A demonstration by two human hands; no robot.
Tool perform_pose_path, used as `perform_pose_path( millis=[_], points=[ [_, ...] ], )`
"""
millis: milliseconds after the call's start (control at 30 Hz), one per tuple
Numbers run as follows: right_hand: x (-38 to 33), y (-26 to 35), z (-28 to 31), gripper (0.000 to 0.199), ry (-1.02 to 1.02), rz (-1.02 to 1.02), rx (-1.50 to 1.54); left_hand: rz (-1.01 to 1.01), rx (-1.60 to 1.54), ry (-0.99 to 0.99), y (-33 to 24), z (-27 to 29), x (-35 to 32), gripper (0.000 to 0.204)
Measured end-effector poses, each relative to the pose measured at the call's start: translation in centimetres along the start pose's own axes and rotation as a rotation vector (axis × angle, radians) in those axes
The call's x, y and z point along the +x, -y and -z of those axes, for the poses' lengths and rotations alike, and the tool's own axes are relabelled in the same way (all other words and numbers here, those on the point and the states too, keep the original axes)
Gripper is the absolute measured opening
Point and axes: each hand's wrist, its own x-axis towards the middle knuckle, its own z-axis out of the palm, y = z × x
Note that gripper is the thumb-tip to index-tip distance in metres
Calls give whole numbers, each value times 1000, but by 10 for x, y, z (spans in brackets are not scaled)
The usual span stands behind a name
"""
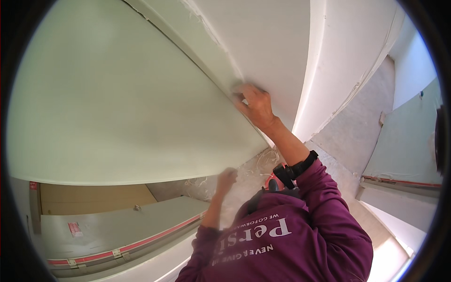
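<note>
Lower left: grey panel [131,223] with pink label [74,229], red strip [155,239] along its near edge; tan surface [94,199] beyond. Pale scraps [269,159] litter concrete floor [359,127]. Far right: pale green panel [406,141], red-striped lower edge; bluish-white wall [413,66] behind.

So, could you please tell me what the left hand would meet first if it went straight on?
The left hand would probably first meet the large, flat, pale-green panel at its lower edge, though blur and unclear depth hide whether it already touches.
</note>
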Motion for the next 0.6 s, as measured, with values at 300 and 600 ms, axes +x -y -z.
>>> perform_pose_path(
  millis=[300,600],
  points=[
    [3,-3,-3,17,-67,97,-56,21,9,-27,-5,1,-3,17],
    [-2,4,-8,18,-23,-140,7,-2,13,-28,-6,-1,-1,15]
  ],
)
